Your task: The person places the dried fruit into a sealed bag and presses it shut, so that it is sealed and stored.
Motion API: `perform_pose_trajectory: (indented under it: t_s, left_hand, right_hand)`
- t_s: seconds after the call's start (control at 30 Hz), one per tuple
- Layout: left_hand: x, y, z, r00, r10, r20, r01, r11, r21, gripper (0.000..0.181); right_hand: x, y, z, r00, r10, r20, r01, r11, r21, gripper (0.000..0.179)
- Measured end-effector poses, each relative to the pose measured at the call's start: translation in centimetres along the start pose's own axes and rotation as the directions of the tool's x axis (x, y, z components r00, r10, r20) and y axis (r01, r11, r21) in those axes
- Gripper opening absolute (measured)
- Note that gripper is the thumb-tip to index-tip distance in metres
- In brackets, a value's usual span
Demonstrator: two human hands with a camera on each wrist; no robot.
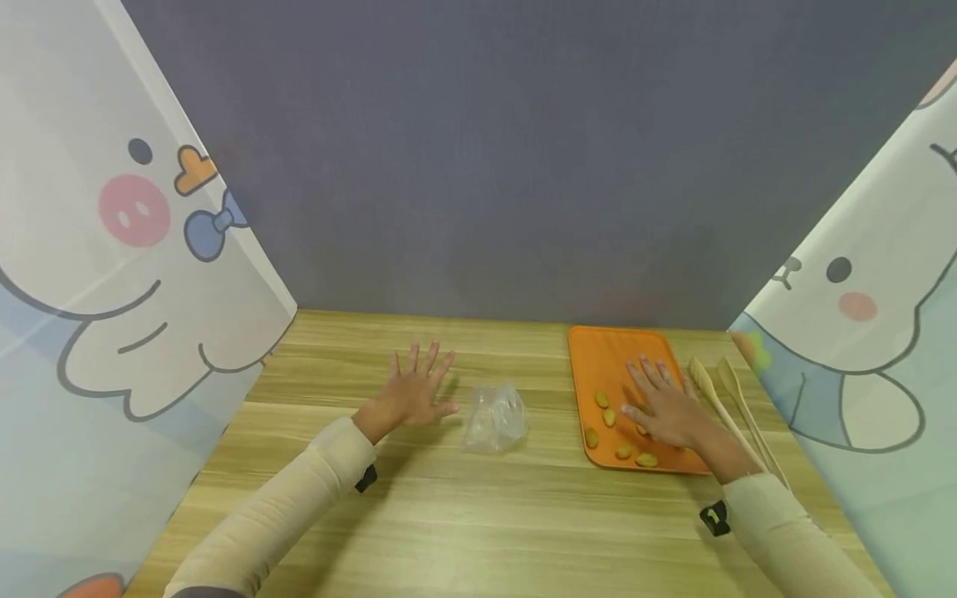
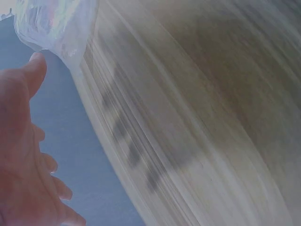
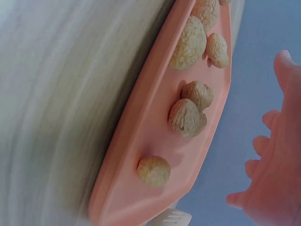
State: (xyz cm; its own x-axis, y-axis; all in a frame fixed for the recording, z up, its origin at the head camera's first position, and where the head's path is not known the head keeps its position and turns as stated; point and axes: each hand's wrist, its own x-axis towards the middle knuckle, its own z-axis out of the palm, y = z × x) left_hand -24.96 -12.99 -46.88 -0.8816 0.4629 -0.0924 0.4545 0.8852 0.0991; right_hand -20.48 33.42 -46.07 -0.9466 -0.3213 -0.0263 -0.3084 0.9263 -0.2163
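My left hand (image 1: 409, 397) is spread with straight fingers over the wooden table, holding nothing. To its right lies a crumpled clear plastic bag (image 1: 496, 419), and the thumb points toward it. In the left wrist view the bag (image 2: 59, 28) appears just beyond the thumb tip. Over an orange tray (image 1: 604, 357) my right hand (image 1: 668, 413) is spread too, its palm down and nothing in it. Several unshelled peanuts (image 1: 624, 452) lie scattered on the tray, some hidden beneath the hand. The right wrist view shows the peanuts (image 3: 184, 115) with the hand (image 3: 277, 165) above them.
Right of the tray lie two long wooden utensils, a slotted spatula (image 1: 704, 382) and a second wooden one (image 1: 733, 386), partly hidden by the right forearm. A dark grey panel (image 1: 478, 166) stands behind the table (image 1: 449, 531), with cartoon-printed panels on both sides.
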Motion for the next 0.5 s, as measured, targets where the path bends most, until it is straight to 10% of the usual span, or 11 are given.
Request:
perform_pose_trajectory:
  t_s: [0.27,0.5]
  left_hand:
    - [0.1,0.8,-0.1,0.996,0.091,-0.004,-0.091,0.989,-0.115,0.096]
    - [0.4,2.1,0.1,0.976,0.213,-0.048,-0.218,0.931,-0.293,0.100]
  right_hand:
    - [-1.1,1.6,-0.2,0.997,-0.009,-0.082,0.010,1.000,0.006,0.079]
    - [-2.2,3.6,-0.2,0.988,0.051,-0.146,-0.043,0.997,0.062,0.077]
